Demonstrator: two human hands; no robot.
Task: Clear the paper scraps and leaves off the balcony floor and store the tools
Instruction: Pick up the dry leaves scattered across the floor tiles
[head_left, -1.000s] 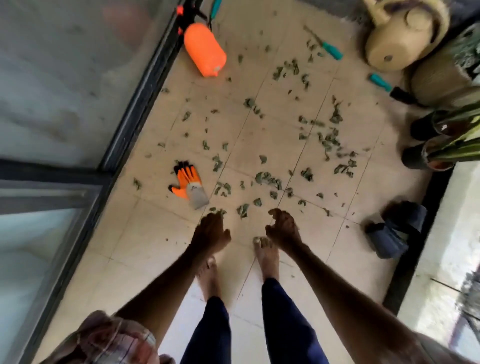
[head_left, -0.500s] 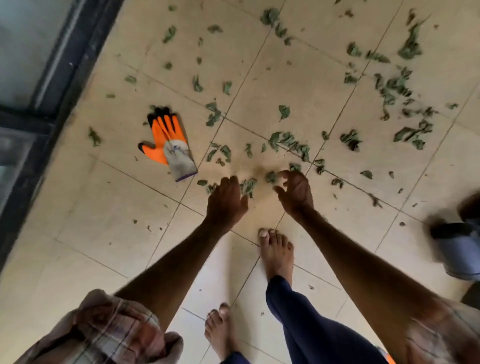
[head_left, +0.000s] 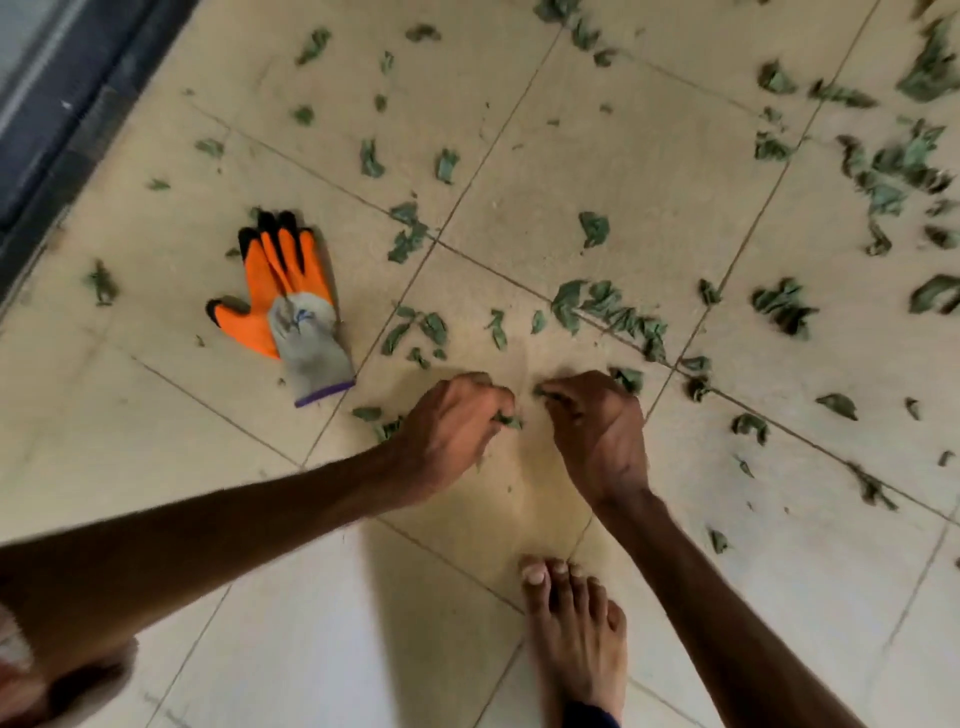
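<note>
We list: left hand (head_left: 451, 432) gripping leaves (head_left: 507, 419) | right hand (head_left: 598, 434) pinching leaves | orange glove (head_left: 291, 306) flat on floor (head_left: 311, 623) nearby.

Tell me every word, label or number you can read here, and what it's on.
None can be read.
On the orange glove: a small bluish mark on the grey cuff, too blurred to read.
The leaves, floor tiles, left hand and right hand show no writing.

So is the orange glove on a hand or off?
Off. The orange glove lies flat on the floor; left hand and right hand are bare.
</note>
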